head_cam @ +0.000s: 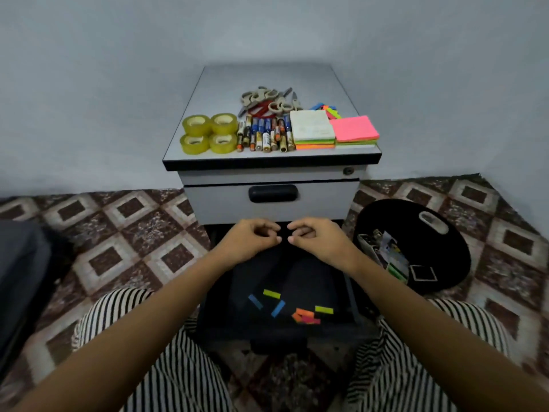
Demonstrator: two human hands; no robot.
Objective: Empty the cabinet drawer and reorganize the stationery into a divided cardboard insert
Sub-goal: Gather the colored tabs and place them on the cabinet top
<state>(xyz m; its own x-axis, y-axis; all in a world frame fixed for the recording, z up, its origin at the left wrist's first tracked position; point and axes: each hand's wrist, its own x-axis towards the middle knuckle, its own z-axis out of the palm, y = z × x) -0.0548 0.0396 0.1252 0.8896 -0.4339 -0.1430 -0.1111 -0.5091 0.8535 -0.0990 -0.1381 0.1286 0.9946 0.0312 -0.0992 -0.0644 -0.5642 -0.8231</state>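
Note:
The grey cabinet's (273, 171) lower drawer (267, 275) is pulled out towards me, dark inside. Several small coloured sticky flags (306, 316) lie loose on its floor. My left hand (252, 239) and my right hand (315, 239) hover side by side over the drawer's far end, fingers curled, thumbs nearly meeting, nothing visible in either. On the cabinet top lie several yellow tape rolls (209, 133), a row of batteries (266, 133), a heap of scissors (267, 101), stacked sticky-note pads (313, 129) with a pink pad (353, 129) beside them, and more flags (326, 110).
The upper drawer, with its black handle (273, 193), is closed. A round black bin (416, 242) holding packaging scraps stands on the patterned tile floor to the right. A dark object (20, 278) sits at the left edge. My striped-trousered knees flank the open drawer.

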